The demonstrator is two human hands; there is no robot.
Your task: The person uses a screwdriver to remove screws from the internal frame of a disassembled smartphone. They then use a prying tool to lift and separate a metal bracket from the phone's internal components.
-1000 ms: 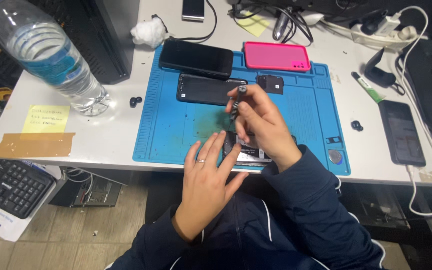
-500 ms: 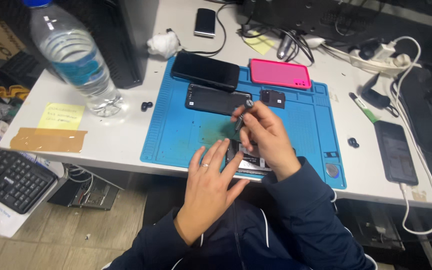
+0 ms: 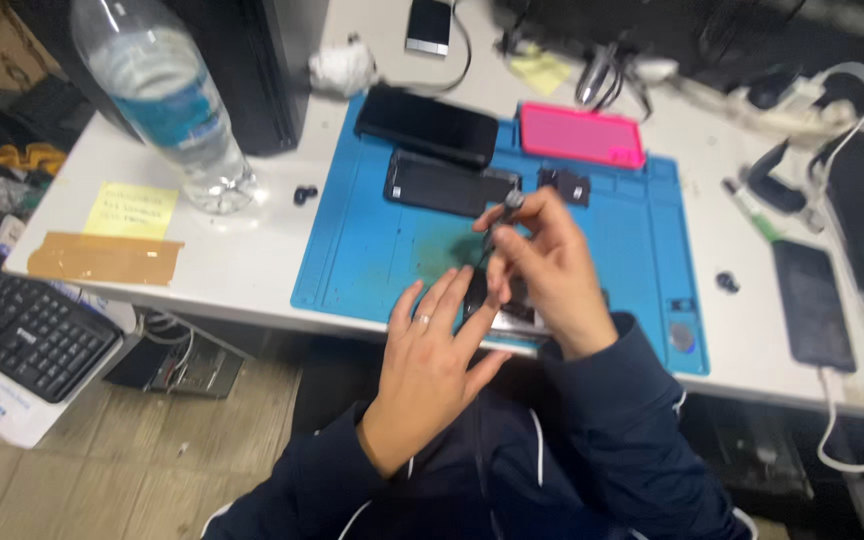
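right hand (image 3: 544,270): raised just above the near edge of the blue mat (image 3: 362,255), fingers pinched around a thin screwdriver (image 3: 497,228); the tool stands nearly upright, its grey cap on top, its tip pointing down at the small phone part (image 3: 512,312); tip contact too blurred to tell.
left hand (image 3: 430,355): open flat, fingers spread, grasping nothing; the fingertips rest at the left edge of the phone part near the mat's front rim; a ring shows on one finger.
phone part: dark, mostly hidden under both hands, lies on the mat at its near edge, right in front of the person.
blue mat: lies on a white table (image 3: 252,270), with worn green patches in the middle.
on mat, far side: a black phone (image 3: 427,125) at the top left corner, a second dark phone (image 3: 442,185) lying flat just below it, a pink phone case (image 3: 580,134) to the right, a small black square piece (image 3: 564,186) beside the second phone.
off mat, left: a clear water bottle (image 3: 167,105) with a blue label stands upright; a yellow sticky note (image 3: 132,210) and a strip of brown tape (image 3: 102,257) lie near the table edge; a small black earbud (image 3: 302,194) sits between the bottle and the mat.
off mat, right: another dark phone (image 3: 812,303) lies flat with a white cable (image 3: 857,420) at its near end.
lower left: a black keyboard (image 3: 22,320) sits below table level.
sleeves: dark blue jacket (image 3: 602,440) with thin white stripes.
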